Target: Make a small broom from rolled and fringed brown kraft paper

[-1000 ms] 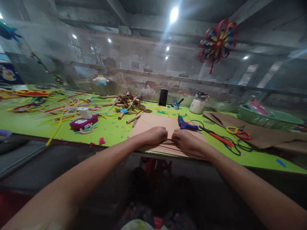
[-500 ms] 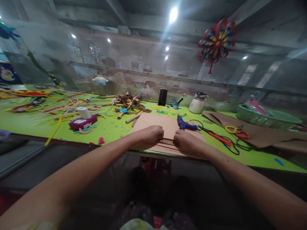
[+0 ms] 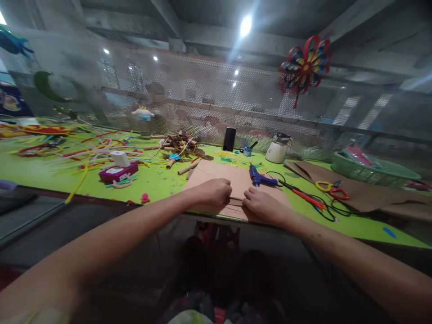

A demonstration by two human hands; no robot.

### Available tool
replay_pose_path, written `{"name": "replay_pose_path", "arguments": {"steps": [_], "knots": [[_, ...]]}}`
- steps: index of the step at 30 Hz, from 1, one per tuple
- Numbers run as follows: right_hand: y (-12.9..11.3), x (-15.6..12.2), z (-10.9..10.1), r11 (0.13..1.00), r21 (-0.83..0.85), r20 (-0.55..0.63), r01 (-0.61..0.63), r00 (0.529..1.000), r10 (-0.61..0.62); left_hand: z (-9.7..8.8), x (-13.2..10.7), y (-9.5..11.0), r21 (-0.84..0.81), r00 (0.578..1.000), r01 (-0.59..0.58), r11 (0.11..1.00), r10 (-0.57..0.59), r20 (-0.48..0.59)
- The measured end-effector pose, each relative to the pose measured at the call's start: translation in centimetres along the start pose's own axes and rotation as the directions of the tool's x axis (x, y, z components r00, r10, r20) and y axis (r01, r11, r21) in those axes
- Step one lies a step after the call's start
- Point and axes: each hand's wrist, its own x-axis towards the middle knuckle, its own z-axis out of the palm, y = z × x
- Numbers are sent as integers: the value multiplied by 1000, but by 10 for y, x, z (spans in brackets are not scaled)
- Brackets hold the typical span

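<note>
Flat light-brown paper (image 3: pixel 216 170) lies in layers at the table's front edge. My left hand (image 3: pixel 218 191) rests on it with curled fingers, closed on a narrow folded or rolled paper edge (image 3: pixel 236 201). A little to the right, my right hand (image 3: pixel 261 204) has its fingers bent down over the other end of that edge. Both palms face down, and the fingertips are partly hidden. Just beyond my right hand, a blue glue gun (image 3: pixel 261 176) lies on the paper with its nozzle pointing away.
Orange-and-yellow scissors (image 3: pixel 332 189) lie on darker brown paper (image 3: pixel 374 193) at right, near a green basket (image 3: pixel 378 171). A purple box (image 3: pixel 118 173), coloured strips and a pile of brown paper rolls (image 3: pixel 182 145) lie left. A phone (image 3: pixel 229 139) and white jug (image 3: pixel 277 148) stand behind.
My right hand's fingers have shifted slightly and look a bit more extended over the paper edge. My left hand stays nearly in place. The whole view has tilted a little.
</note>
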Motion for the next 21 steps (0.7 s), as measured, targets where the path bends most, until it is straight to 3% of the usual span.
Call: {"name": "replay_pose_path", "arguments": {"steps": [3,8,12,16,21], "knots": [[-2,-1,2,1000,-18,17,-24,1000,24,-1,17,-6,-168,968,233,958,-212,135],[-3,-1,1,999,-7,16,-36,999,36,3,29,-4,-307,931,336,890,-264,254],[-4,-3,-1,995,60,15,-76,997,76,2,29,1,-270,901,361,892,-260,346],[2,-5,0,960,238,-40,-146,986,160,-1,31,2,-209,883,356,911,-254,395],[19,7,4,848,497,-31,-185,973,230,6,24,-2,-211,931,285,935,-217,295]]}}
